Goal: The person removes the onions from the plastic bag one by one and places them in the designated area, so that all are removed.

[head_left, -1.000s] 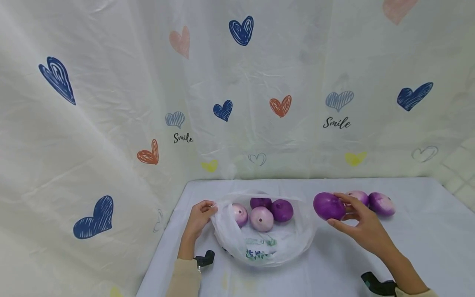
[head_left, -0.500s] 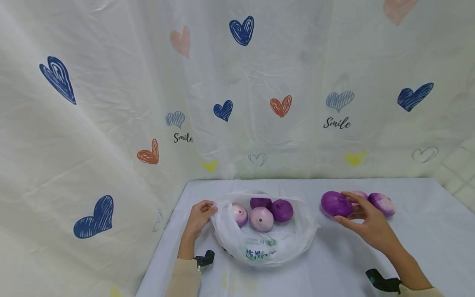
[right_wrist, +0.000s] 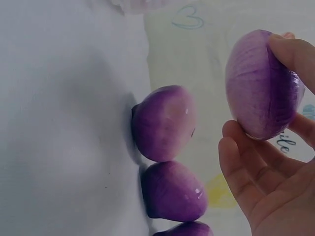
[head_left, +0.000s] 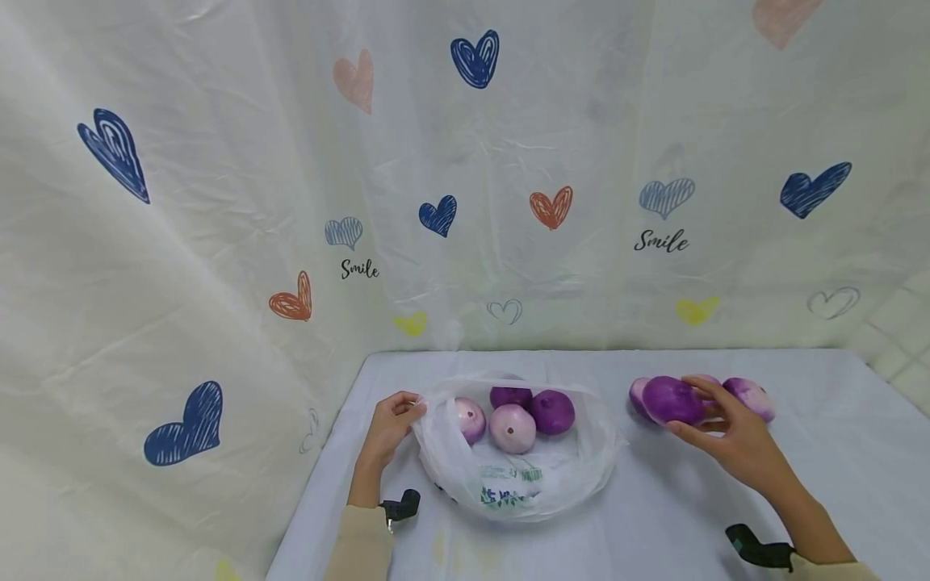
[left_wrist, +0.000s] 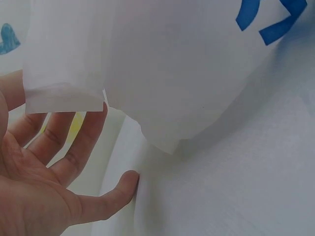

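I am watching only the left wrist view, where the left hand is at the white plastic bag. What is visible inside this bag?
Observer: The head view shows four onions in the plastic bag, two pale and two dark purple.
Operator: Thank you. Is anything being held outside my view?
Observer: Yes, the right hand holds a purple onion.
Operator: I understand. Are others lying nearby?
Observer: At least three more onions lie on the white tablecloth, to the right of the bag in the head view.
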The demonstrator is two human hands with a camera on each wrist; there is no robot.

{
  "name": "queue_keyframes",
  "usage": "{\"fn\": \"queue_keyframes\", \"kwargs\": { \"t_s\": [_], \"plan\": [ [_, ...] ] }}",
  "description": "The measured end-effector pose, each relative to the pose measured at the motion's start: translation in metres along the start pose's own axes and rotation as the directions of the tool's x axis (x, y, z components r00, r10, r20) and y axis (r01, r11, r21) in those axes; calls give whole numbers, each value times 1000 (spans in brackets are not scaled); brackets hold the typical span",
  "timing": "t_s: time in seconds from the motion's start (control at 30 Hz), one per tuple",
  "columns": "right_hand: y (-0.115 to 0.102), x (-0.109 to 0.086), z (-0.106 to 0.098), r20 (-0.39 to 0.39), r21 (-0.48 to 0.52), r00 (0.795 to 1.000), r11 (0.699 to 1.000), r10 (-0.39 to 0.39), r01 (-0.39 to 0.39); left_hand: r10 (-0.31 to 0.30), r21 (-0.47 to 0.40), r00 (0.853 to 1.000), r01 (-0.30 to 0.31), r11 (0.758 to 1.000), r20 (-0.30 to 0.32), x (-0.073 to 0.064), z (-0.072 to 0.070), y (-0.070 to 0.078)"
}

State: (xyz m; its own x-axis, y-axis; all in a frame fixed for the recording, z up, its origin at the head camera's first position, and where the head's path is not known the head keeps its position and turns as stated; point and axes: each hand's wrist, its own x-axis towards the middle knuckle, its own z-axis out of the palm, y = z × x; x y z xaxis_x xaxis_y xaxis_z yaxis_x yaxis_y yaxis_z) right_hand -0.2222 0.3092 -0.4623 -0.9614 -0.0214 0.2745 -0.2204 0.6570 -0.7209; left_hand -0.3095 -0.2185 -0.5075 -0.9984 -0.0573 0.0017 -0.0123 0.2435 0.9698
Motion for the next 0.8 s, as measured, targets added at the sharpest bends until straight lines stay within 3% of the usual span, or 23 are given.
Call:
{"fn": "queue_keyframes", "kwargs": {
  "t_s": [0.47,0.8],
  "plan": [
    [16,2,-5,55,-29,998,999,23,-22,-15,2,1000,15,1000,3,3,-1,-2],
    [27,0,-7,156,-52,984,996,83,-76,-11,-1,1000,11,1000,1,2,-1,-1]
  ]
}}
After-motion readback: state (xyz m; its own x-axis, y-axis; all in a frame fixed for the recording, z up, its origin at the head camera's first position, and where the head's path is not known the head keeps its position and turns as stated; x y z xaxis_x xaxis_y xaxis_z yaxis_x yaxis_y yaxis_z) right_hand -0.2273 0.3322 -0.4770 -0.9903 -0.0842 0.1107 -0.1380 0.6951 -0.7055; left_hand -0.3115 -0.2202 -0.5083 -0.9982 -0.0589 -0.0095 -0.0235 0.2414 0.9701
